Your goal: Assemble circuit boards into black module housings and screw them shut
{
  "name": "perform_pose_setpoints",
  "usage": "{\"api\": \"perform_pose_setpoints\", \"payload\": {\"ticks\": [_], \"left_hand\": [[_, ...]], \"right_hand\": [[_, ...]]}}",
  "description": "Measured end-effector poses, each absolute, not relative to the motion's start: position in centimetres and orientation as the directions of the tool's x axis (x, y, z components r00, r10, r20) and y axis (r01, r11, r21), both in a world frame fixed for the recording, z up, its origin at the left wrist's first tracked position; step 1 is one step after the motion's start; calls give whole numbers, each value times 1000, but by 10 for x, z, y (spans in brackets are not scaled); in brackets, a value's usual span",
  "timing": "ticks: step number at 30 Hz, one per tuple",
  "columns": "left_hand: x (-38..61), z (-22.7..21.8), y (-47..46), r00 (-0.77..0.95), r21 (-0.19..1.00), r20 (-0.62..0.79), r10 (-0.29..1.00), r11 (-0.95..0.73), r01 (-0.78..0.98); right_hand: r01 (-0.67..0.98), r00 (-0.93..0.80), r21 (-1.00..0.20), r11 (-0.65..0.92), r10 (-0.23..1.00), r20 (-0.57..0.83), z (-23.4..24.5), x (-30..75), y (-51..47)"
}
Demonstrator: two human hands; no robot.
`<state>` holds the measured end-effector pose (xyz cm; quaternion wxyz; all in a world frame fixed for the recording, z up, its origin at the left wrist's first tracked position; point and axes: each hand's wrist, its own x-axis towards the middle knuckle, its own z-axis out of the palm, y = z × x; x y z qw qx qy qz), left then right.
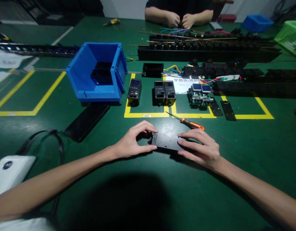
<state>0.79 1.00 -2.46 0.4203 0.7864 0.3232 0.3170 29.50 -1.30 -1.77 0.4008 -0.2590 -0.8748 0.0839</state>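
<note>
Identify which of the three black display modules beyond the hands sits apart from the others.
The leftmost black display module, nearest the large blue bin: a gap separates it from the other two modules, which sit side by side.

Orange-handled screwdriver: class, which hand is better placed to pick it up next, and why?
Probably the right hand: the screwdriver lies with its handle just beyond it. The left hand is farther away, at the left end of the black module.
</note>
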Motion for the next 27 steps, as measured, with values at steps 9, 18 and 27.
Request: {"api": "perform_pose_setpoints", "payload": {"ticks": [9,18,27], "left_hand": [[8,-25,11,591,875,209,780,-418,243],[8,-24,11,588,870,206,782,-421,256],[9,-24,10,592,882,196,782,-404,242]], "right_hand": [[381,-547,-352,855,515,660,-18,295,-13],[384,-544,-368,847,530,651,-19,294,-12],[383,-545,-375,844,535,646,-20,296,-12]]}}
